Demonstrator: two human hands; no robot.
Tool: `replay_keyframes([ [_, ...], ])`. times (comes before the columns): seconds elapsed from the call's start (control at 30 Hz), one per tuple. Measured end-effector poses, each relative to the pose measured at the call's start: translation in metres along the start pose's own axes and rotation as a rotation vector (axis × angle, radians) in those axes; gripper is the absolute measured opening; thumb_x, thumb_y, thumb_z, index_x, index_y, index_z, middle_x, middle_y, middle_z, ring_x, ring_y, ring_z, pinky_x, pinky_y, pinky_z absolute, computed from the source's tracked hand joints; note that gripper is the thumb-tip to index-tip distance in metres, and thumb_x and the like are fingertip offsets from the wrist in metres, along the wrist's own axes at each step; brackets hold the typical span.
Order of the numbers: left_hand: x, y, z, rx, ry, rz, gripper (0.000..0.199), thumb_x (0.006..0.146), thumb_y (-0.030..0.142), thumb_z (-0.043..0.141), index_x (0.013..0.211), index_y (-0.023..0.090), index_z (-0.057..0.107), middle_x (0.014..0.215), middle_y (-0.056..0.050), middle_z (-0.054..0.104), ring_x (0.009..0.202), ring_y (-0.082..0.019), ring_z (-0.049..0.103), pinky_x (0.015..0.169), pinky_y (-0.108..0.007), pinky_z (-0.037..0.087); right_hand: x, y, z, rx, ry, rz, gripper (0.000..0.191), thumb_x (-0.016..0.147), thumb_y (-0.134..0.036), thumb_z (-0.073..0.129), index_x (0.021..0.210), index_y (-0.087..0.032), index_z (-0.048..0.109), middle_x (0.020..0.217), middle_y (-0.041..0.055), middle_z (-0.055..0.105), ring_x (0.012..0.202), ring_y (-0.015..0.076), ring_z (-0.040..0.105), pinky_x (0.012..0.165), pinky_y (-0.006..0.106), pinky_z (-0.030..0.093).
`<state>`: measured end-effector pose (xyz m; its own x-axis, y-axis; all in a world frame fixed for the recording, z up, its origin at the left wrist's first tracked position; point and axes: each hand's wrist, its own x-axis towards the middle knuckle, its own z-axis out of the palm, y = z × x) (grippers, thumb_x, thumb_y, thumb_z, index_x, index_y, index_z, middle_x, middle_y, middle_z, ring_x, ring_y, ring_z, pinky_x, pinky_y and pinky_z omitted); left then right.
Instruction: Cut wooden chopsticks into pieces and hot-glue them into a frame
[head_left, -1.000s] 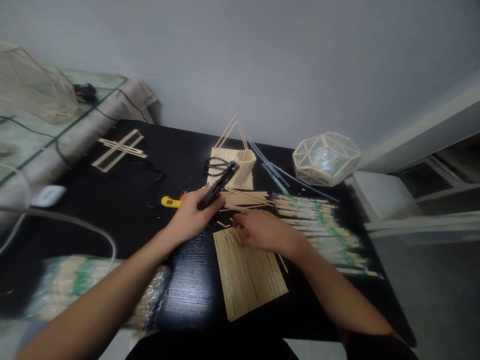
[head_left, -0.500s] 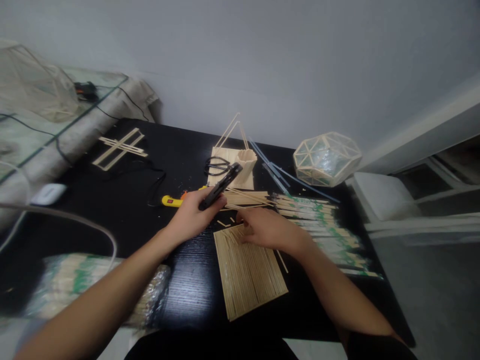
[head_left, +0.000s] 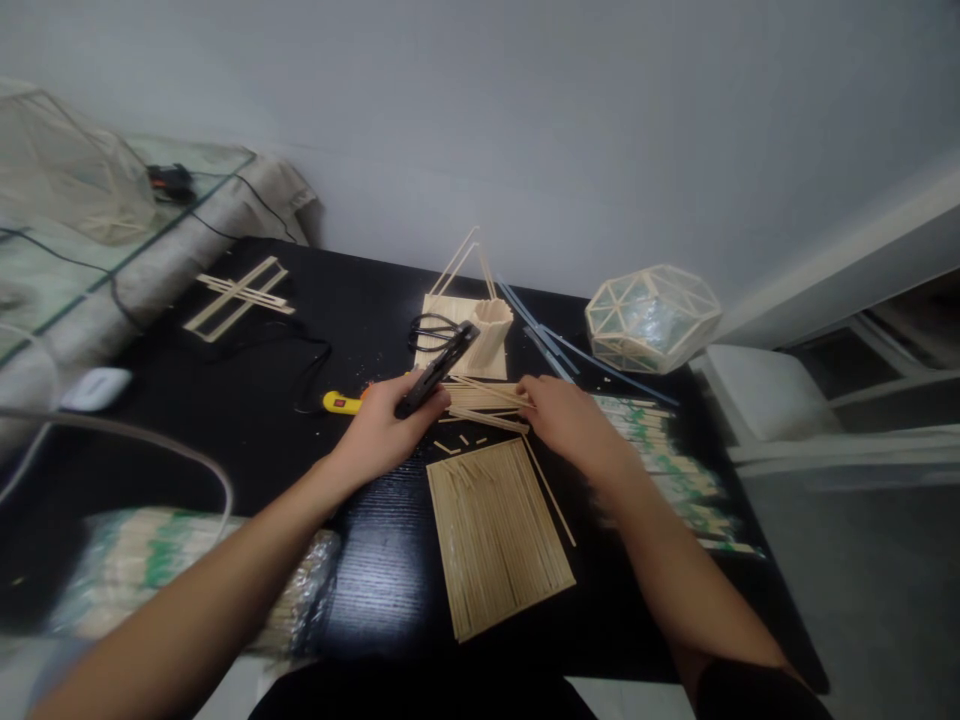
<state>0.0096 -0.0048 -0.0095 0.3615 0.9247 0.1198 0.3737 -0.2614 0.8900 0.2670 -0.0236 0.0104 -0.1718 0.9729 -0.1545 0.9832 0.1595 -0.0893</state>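
My left hand (head_left: 388,425) is closed around a slim black utility knife (head_left: 439,368), which points up and away to the right. My right hand (head_left: 566,420) has its fingers bent onto the right ends of thin wooden sticks (head_left: 484,397) lying in a pile. Nearer to me lies a square panel of sticks laid side by side (head_left: 502,545), with several short cut pieces (head_left: 469,475) on its far left part. More short bits (head_left: 448,448) lie just beyond its far edge. One long stick (head_left: 551,490) rests along the panel's right side.
Behind the pile stands a stick-built stand with a cup (head_left: 493,335) and black-handled scissors (head_left: 433,332). A yellow glue gun (head_left: 343,402) lies left. Wrapped chopsticks (head_left: 686,485) are on the right, near a faceted stick-framed ball (head_left: 652,318). A plastic-wrapped bundle (head_left: 150,560) lies front left.
My right hand has moved from the panel's far left part up and right to the stick pile, uncovering the short pieces. My left hand stays nearly in place with the knife.
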Motion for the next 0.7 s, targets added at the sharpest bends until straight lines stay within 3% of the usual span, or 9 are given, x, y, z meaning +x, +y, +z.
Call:
replay_keyframes([
  [0.33, 0.001, -0.003, -0.001, -0.004, 0.041, 0.003, 0.029, 0.096, 0.043, 0.062, 0.084, 0.018, 0.069, 0.076, -0.001, 0.063, 0.074, -0.018, 0.056, 0.071, -0.031, 0.042, 0.015, 0.001, 0.007, 0.025, -0.099, 0.067, 0.018, 0.105, -0.018, 0.056, 0.104, -0.016, 0.073, 0.108, 0.0119, 0.077, 0.098, 0.0252, 0.072, 0.079, 0.031, 0.045],
  [0.7, 0.001, -0.003, -0.001, -0.025, 0.068, 0.006, 0.027, 0.095, 0.041, 0.063, 0.082, 0.018, 0.067, 0.075, 0.001, 0.060, 0.073, -0.017, 0.053, 0.071, -0.031, 0.041, 0.019, 0.007, 0.013, 0.046, -0.084, 0.088, 0.015, 0.100, -0.014, 0.059, 0.103, -0.018, 0.074, 0.108, 0.0111, 0.078, 0.099, 0.0246, 0.072, 0.080, 0.031, 0.046],
])
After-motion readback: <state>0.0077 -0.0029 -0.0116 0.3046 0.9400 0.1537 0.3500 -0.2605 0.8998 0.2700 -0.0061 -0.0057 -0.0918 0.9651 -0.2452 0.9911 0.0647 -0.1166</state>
